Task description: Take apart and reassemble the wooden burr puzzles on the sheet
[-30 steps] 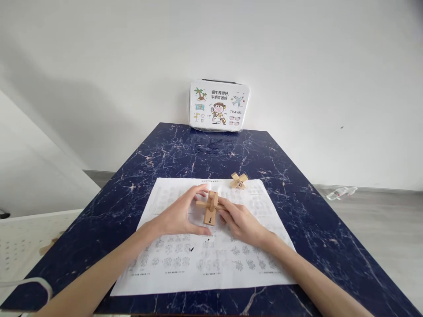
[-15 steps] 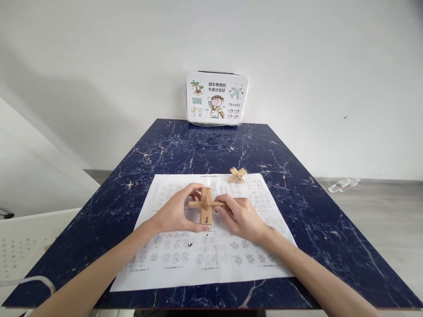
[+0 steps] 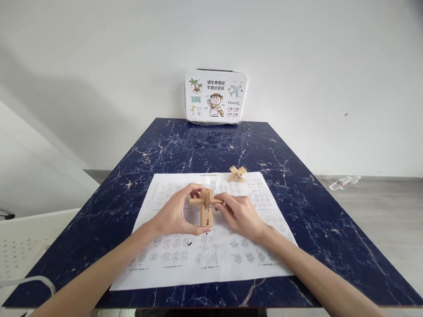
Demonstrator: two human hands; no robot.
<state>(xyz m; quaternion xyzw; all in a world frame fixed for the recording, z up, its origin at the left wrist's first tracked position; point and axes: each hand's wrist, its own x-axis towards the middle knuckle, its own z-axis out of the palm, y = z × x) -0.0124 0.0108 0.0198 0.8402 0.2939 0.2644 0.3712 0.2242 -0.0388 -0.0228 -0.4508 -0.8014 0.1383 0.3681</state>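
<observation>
A wooden interlocking puzzle of crossed bars, with a black mark on its near bar, is held above a printed sheet. My left hand grips it from the left, thumb at the near end and fingers at the far end. On the other side, my right hand pinches the thin bar sticking out to the right between thumb and fingers. Farther back, a second wooden puzzle, cross-shaped and also marked in black, rests at the top edge of the printed sheet.
The dark blue marbled table carries the sheet. At its far edge a white illustrated case leans against the wall. A white perforated surface with a pale cable lies at left. A clear plastic bottle lies on the floor at right.
The held puzzle has tilted and turned slightly, with its centre piece now showing at a different angle. Both hands keep their grip; the second puzzle stays put.
</observation>
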